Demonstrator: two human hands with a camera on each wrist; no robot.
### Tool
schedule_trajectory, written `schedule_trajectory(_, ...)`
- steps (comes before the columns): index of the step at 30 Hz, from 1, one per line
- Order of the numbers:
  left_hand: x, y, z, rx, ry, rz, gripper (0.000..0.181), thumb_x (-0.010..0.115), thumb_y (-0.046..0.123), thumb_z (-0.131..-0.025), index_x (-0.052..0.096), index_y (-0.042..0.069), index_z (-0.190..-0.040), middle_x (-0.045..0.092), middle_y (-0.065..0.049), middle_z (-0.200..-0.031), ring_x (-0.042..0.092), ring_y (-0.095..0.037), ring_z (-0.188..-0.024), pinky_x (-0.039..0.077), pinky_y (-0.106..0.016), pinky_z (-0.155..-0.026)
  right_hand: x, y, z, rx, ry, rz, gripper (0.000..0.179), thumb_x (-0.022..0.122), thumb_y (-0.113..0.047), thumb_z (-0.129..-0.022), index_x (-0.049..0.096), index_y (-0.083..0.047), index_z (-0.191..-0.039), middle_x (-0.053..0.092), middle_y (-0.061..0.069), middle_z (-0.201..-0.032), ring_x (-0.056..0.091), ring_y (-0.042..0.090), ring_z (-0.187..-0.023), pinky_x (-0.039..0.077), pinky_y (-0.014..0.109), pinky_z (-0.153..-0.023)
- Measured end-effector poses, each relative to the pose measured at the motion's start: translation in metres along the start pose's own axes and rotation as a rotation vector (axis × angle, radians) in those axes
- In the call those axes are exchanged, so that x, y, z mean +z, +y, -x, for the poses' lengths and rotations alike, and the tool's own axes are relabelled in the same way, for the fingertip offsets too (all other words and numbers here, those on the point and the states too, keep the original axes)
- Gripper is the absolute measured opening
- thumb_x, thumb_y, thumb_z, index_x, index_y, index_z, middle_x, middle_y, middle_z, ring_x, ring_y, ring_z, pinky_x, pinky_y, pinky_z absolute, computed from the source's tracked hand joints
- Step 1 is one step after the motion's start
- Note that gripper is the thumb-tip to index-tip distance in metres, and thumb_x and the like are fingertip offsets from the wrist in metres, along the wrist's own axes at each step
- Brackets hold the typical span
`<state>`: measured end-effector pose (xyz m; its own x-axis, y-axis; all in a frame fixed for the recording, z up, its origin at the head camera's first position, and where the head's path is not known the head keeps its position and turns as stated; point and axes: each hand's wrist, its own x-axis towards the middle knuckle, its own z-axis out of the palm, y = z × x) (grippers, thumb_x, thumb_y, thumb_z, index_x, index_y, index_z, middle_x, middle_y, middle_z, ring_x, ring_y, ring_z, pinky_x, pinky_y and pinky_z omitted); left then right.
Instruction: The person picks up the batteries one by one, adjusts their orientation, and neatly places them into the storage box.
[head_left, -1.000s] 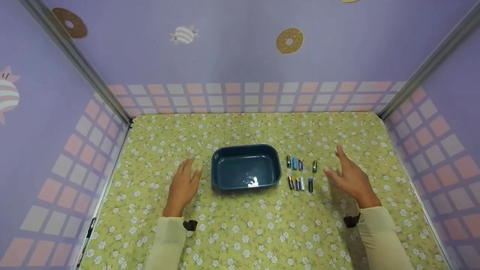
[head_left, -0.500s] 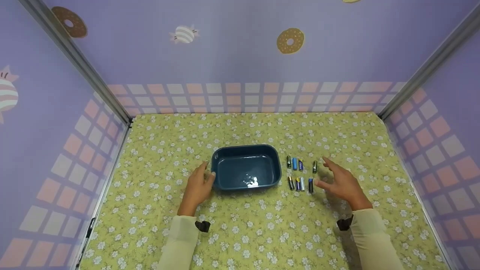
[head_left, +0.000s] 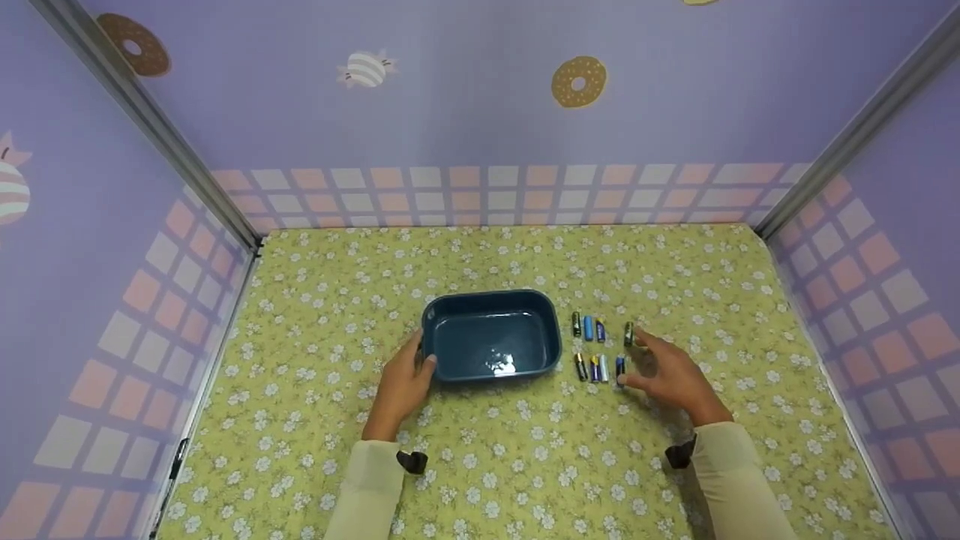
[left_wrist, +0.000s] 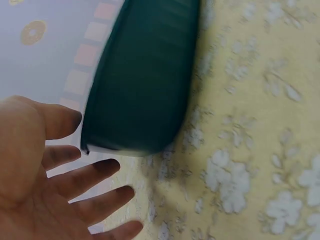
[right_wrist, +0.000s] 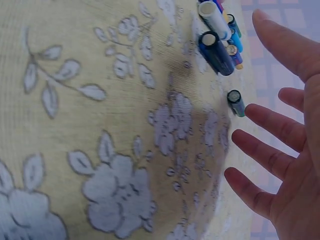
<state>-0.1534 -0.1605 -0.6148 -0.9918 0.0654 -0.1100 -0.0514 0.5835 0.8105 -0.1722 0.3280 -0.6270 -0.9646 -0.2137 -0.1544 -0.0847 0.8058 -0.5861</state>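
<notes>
A dark teal rectangular tray (head_left: 480, 377) lies on the flowered cloth, mid-table. My left hand (head_left: 403, 388) is at its left end, thumb by the near left corner; the left wrist view shows the fingers (left_wrist: 102, 205) spread beside the tray wall (left_wrist: 145, 80). Whether they touch it is hard to tell. Right of the tray several batteries lie in two rows. My right hand (head_left: 673, 379) reaches over their right end, fingers parted and holding nothing. Its thumb is close to a dark blue battery (head_left: 620, 369); its fingertips are near a dark green battery (head_left: 629, 334).
A light blue battery (head_left: 589, 328) and a white battery (head_left: 604, 367) lie among the others between tray and right hand. Purple patterned walls (head_left: 465, 127) enclose the table at the back and both sides, with metal posts (head_left: 161, 127) at the corners. Flowered cloth (head_left: 480, 465) covers the tabletop.
My left hand has moved right, up to the tray's left end. My right hand has moved left to the rightmost batteries. Tray and batteries have stayed in place.
</notes>
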Motion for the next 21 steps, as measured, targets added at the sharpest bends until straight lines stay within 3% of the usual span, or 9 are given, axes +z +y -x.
schedule_trajectory(6, 0.0022, -0.0019, 0.0037, 0.001, -0.016, -0.014, 0.064, 0.049, 0.037, -0.109, 0.021, 0.026, -0.165, 0.028, -0.008, -0.169, 0.034, -0.036, -0.152, 0.031, -0.06, -0.121, 0.0035, 0.003, -0.0003, -0.028, 0.003, 0.013, 0.101, 0.077, -0.06, -0.084, 0.031, -0.016, -0.162, 0.049, 0.019, -0.154, 0.052, 0.044, -0.135, 0.044, 0.068, -0.103)
schedule_trajectory(14, 0.0058, -0.0026, 0.0049, -0.04, -0.029, -0.054, 0.065, 0.045, 0.039, -0.11, 0.015, 0.028, -0.166, 0.039, -0.015, -0.162, 0.048, -0.042, -0.141, 0.036, -0.063, -0.116, 0.003, 0.0023, -0.0013, -0.049, -0.007, 0.021, 0.094, 0.08, -0.052, -0.086, 0.036, -0.015, -0.16, 0.045, 0.02, -0.157, 0.046, 0.046, -0.14, 0.042, 0.067, -0.107)
schedule_trajectory(18, 0.0064, -0.0034, 0.0057, -0.06, -0.046, -0.106, 0.065, 0.041, 0.042, -0.111, 0.01, 0.03, -0.167, 0.056, -0.019, -0.149, 0.055, -0.046, -0.133, 0.023, -0.073, -0.117, 0.0036, 0.0027, -0.0017, -0.047, -0.01, 0.026, 0.092, 0.081, -0.048, -0.085, 0.039, -0.014, -0.159, 0.043, 0.021, -0.158, 0.043, 0.046, -0.142, 0.04, 0.067, -0.109)
schedule_trajectory(21, 0.0072, -0.0048, 0.0061, -0.067, -0.053, -0.132, 0.066, 0.039, 0.044, -0.111, 0.007, 0.031, -0.167, 0.058, -0.018, -0.146, 0.054, -0.047, -0.134, 0.012, -0.078, -0.117, 0.004, 0.0034, -0.0014, -0.044, -0.01, 0.037, 0.091, 0.083, -0.047, -0.084, 0.041, -0.014, -0.158, 0.044, 0.021, -0.157, 0.044, 0.046, -0.142, 0.04, 0.067, -0.109)
